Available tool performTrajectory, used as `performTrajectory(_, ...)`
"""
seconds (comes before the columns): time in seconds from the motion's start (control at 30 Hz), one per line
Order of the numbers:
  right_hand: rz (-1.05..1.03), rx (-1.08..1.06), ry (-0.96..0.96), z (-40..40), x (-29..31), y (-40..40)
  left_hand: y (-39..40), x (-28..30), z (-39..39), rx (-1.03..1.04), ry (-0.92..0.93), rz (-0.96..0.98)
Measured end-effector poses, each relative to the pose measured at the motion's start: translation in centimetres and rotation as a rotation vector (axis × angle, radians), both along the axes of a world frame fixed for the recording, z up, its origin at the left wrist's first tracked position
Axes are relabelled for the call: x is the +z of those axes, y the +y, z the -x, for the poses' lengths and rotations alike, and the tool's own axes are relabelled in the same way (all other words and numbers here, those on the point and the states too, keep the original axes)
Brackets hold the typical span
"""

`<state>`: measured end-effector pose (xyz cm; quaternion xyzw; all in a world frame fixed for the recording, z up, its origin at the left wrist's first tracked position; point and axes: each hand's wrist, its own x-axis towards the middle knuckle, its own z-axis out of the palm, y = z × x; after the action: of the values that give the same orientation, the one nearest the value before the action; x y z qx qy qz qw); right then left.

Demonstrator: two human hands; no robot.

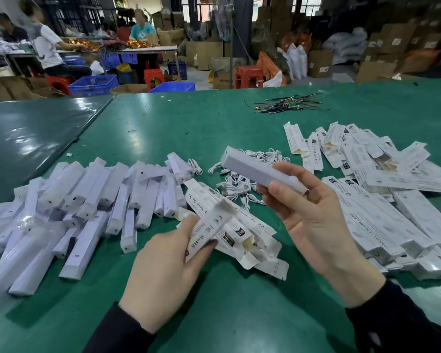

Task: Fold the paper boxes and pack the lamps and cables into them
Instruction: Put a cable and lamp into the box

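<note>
1. We're over a green table (214,128), and that's our landmark. A second, darker green table (31,133) butts against its left edge.
2. Beyond the table's far edge sits a workshop: blue crates (93,85), red stools (248,76), stacked cardboard cartons (392,44), and people working at a long bench (148,49) at far left.
3. On the table's far right part lies a tangle of coloured wires (288,104).
4. On its left part, a big heap of white lamps (87,200); at mid-table, a small heap of white cables (239,184); on the right part, a spread of printed paper boxes (382,200).
5. Our right hand (308,212) hovers above mid-table, fingers curled round one white lamp (260,171) that points up and left over the cables.
6. Our left hand (168,261), nearer the table's front edge, pinches a printed box (211,225) between thumb and fingers, held just below and left of the lamp, not touching it.
7. More boxes (255,248) lie on the table under that held one.
8. The box in the left hand is motion-blurred, so we can't tell whether its end is open. The lamp heap runs off the left edge, and black sleeves (402,322) cover both wrists.
</note>
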<state>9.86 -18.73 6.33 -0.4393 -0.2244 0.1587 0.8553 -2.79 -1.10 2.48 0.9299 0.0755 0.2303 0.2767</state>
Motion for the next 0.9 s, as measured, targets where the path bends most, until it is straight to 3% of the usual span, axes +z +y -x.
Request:
performTrajectory(0.1,0.120,-0.040,-0.065,0.2,-0.3,0.2,-0.2,-0.1,0.0,-0.005,0.026,-0.143)
performTrajectory(0.23,0.244,-0.131,-0.117,0.6,-0.7,0.5,-0.1,0.0,-0.2,0.023,0.001,-0.101)
performTrajectory(0.4,0.184,-0.130,-0.049,0.4,-0.6,0.3,0.0,0.2,-0.3,0.093,-0.033,0.024)
performTrajectory(0.47,0.136,-0.076,-0.026,0.3,-0.5,0.3,-0.2,0.4,-0.1,0.039,0.019,0.232)
performTrajectory(0.57,0.080,-0.006,-0.050,0.3,-0.5,0.3,-0.6,1.2,0.1,-0.277,0.209,0.844)
performTrajectory(0.63,0.084,0.031,-0.044,0.3,-0.6,0.3,-1.1,1.5,0.2,-0.423,0.278,1.056)
performTrajectory(0.77,0.108,0.081,0.027,0.4,-1.0,0.7,-1.5,1.4,-0.1,-0.379,0.348,1.190)
performTrajectory(0.9,0.069,0.092,0.096,0.2,-0.9,0.6,-1.6,1.3,-0.2,-0.336,0.368,1.175)
